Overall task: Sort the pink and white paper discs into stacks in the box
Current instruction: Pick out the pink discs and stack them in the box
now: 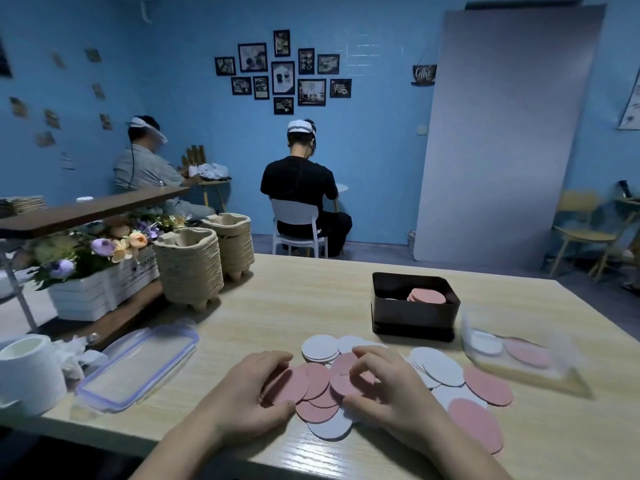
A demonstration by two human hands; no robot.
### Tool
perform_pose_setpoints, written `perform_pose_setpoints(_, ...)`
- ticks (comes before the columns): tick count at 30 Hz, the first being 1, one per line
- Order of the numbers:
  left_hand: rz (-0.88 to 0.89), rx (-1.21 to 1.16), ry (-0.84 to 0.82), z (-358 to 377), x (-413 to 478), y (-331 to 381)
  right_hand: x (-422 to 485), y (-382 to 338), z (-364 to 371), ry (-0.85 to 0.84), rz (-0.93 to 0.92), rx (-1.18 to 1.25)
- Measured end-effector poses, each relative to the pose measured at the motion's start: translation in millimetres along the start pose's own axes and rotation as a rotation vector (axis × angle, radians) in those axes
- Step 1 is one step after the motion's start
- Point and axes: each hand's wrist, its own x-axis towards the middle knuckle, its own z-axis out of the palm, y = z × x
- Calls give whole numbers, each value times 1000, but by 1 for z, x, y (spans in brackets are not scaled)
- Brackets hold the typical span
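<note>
Early to midway, by my reading. The dark box [414, 323], right of centre, holds a short pink stack [426, 296]; whether a white stack sits beside it is hidden. Most discs lie loose at lower centre. The left hand [256, 386] and right hand [391, 386] curl round overlapping pink discs [313, 379]. White discs [440, 367] lie just beside them, and a clear tub [554, 375] at right holds two more.

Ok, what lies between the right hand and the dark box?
In the head view, white discs lie just beyond the right hand; past them the wooden table is bare up to the dark box.
</note>
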Motion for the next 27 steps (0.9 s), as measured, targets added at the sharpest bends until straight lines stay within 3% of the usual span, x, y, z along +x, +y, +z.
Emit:
perform_pose_setpoints(11,67,-118,165,8,8,23,-2,-1,2,-19,-7,0)
perform_pose_setpoints(18,178,-86,140,31,26,44,-2,2,2,17,-66,41)
perform_pose_setpoints(22,178,-56,90,32,28,45,-2,4,3,22,-88,28)
perform_pose_setpoints(27,155,-109,141,31,24,42,-4,3,-1,92,-62,102)
